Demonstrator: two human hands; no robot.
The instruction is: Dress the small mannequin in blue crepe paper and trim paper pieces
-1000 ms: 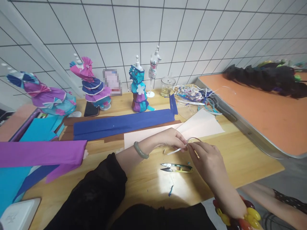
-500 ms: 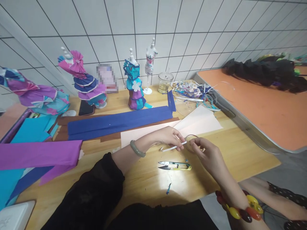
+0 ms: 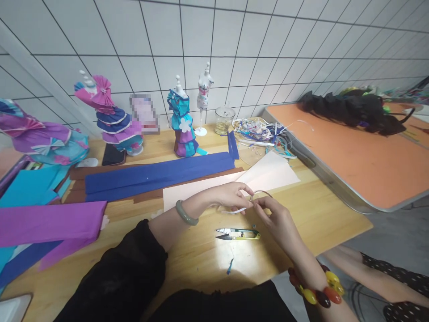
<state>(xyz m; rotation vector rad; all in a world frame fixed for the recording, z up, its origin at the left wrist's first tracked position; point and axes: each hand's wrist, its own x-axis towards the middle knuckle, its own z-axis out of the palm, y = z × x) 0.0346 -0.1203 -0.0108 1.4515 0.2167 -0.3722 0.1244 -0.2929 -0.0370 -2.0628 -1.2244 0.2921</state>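
My left hand [image 3: 231,195] and my right hand [image 3: 276,217] meet over the wooden table [image 3: 321,210], both pinching a thin white strip [image 3: 238,209] that curls into a small loop [image 3: 262,194] above my right fingers. The strip's free end trails left under my left hand. Small thread snips [image 3: 237,233] with yellow-green handles lie on the table just below both hands. A pale pink paper sheet [image 3: 268,172] lies behind them.
Long blue crepe paper [image 3: 157,174] over brown paper, purple crepe [image 3: 50,221] at left. Dressed mini mannequins [image 3: 182,120], a bare one [image 3: 203,96], a glass [image 3: 224,120], a phone [image 3: 113,154] and a heap of strip scraps [image 3: 261,132] stand at the back. An orange table [image 3: 362,152] with black hair [image 3: 348,109] adjoins on the right.
My hands have drawn closer together, the strip between them shortened and the loop stays at my right fingertips. The view shifted slightly; the snips have not moved.
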